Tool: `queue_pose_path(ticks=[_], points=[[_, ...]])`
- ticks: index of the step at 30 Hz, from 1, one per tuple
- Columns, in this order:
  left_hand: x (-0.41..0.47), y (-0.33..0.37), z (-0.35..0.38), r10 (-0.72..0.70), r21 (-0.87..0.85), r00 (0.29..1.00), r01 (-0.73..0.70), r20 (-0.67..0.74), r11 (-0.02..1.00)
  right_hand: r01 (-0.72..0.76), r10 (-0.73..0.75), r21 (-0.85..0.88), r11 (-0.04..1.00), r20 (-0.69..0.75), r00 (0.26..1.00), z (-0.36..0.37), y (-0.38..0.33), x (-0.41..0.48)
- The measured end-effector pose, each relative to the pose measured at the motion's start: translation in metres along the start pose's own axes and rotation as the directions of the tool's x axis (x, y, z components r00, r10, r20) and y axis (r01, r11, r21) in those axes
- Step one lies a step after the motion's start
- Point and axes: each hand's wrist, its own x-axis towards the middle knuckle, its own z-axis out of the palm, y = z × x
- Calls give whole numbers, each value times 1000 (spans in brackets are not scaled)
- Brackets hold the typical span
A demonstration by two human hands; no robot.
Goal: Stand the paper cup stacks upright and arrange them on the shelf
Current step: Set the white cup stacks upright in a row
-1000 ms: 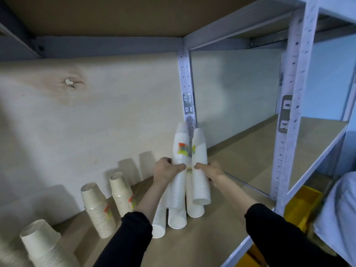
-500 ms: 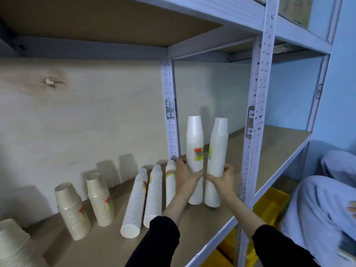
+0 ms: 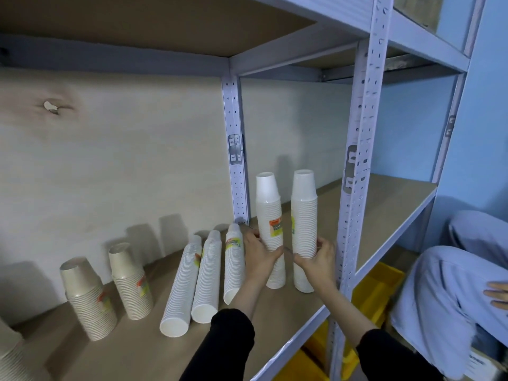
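The shelf [image 3: 132, 350], a brown board in a pale metal frame, runs from 9 o'clock to 3 o'clock, and its front edge is partly covered at 6 o'clock by two black sleeves. Behind it stands a pale back panel [image 3: 123, 160]. At 4 o'clock a person [image 3: 450, 295] in light blue clothes is cut off by the frame edge. Below the board at 5 o'clock a yellow bin [image 3: 378, 287] shows only in part, and what it holds cannot be made out. The front post [image 3: 364, 149] rises at 2 o'clock. At 8 o'clock two beige stacks [image 3: 89, 295] stand rim-down, and a cut-off stack [image 3: 9, 353] shows only in part in the corner. Toward 7 o'clock of centre, three lying white stacks [image 3: 206, 276] rest side by side with their open ends toward the camera; the left forearm hides part of the rightmost one. At 5 o'clock of centre, the left upright stack [image 3: 268, 199] and the right upright stack [image 3: 303, 210] stand rim-down on the board, slightly apart and close to the post. The left hand [image 3: 259, 254] reaches in from 6 o'clock, its grip wrapped round the middle of the left upright stack. The right hand [image 3: 316, 259] does likewise, its grip curled round the right upright stack. The fingers on the far sides are hidden.
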Motion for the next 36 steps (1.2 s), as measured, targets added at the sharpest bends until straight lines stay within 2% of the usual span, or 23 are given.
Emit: queue_pose_path(ticks=[9, 13, 16, 19, 25, 29, 36], points=[[-7, -5, -21, -10, 218, 993, -17, 121, 976, -99, 101, -118, 988, 9, 995, -4, 4, -16], [-15, -10, -37, -59, 292, 993, 26, 105, 956, -214, 212, -193, 958, -33, 977, -1, 7, -36], [-20, -13, -51, -85, 305, 993, 58, 76, 951, -257, 254, -179, 950, -38, 966, 6, 9, -55], [-24, -16, -69, -87, 344, 995, 68, 40, 937, -275, 284, -155, 949, 38, 958, 21, 5, -74], [-22, -25, -118, -105, 402, 994, 109, -34, 909, -152, 193, -179, 972, 237, 952, 64, -26, -83], [-18, -32, -148, -171, 458, 983, 185, -73, 869, -116, 226, -298, 947, 366, 903, 90, -46, -72], [-3, -50, -167, -330, 567, 942, 303, -59, 766, -237, 361, -309, 921, 452, 816, 119, -51, -49]])
